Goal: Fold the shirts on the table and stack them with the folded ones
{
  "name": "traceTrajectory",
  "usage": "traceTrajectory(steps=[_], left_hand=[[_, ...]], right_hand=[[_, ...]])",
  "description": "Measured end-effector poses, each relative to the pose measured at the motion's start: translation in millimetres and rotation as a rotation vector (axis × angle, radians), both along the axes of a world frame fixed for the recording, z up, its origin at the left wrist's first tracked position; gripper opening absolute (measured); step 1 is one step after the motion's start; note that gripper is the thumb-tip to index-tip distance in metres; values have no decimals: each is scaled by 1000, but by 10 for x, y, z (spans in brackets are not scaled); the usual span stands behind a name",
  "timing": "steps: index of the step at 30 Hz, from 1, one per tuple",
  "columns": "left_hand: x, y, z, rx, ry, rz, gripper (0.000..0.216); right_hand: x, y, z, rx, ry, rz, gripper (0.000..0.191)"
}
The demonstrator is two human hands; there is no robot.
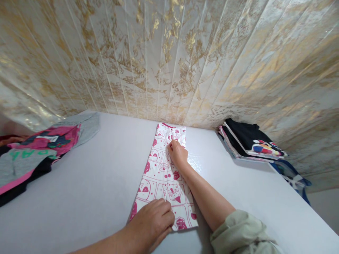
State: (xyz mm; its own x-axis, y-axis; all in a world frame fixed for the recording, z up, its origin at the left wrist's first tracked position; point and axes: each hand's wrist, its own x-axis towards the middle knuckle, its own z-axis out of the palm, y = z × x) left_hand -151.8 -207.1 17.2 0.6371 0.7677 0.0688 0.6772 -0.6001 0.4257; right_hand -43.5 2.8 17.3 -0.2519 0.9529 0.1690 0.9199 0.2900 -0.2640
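A white garment with pink printed drawings (156, 173) lies on the table as a long strip, folded lengthwise, with a bit of pink trim at its far end. My left hand (153, 220) is at the near edge, its fingers curled over the cloth and closed on it. Farther up the strip, my right hand (178, 153) pinches the fabric close to its middle line. The fingertips of both hands are partly hidden, and what kind of garment this is cannot be told.
A loose heap of clothes (39, 151) spreads over the left side of the white table (111, 176). Folded clothes, a black one on top, form a stack (249, 141) at the right. Blue cloth (291, 176) hangs by the right edge. A gold-patterned curtain (164, 60) borders the back.
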Motion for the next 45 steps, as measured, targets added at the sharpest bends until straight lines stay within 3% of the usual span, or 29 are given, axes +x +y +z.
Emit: traceTrajectory(steps=[6, 9, 13, 17, 21, 25, 28, 31, 35, 39, 45], left_hand=[[16, -11, -42, 2, 27, 1, 10], [38, -14, -33, -11, 57, 6, 10], [56, -17, 1, -60, 50, -9, 8], [58, -24, 32, -144, -40, 2, 6], [51, -55, 136, -256, -205, -14, 1], [-21, -13, 362, -355, -369, 59, 16], [-172, 184, 513, -231, -401, 208, 27], [-381, 562, 538, -32, -310, 327, 30], [-550, 1240, 369, 194, -121, 403, 34], [-454, 1771, 122, 222, 72, 335, 40], [-277, 1939, -117, 201, 217, 420, 52]], right_hand=[[7, -70, -37, 126, -43, 44, 22], [8, -33, -69, 200, -62, 109, 36], [22, 34, -153, 90, -97, 198, 53], [62, 39, -189, 48, -109, 213, 56], [98, -7, -171, 62, -95, 231, 54], [114, -30, -152, 85, -55, 262, 50], [143, -14, -146, 174, 9, 229, 50], [201, 42, -126, 232, 22, 125, 47], [264, 135, -103, 161, -43, 67, 46], [250, 168, -157, 90, -85, 98, 49], [240, 174, -219, 68, -92, 90, 59]])
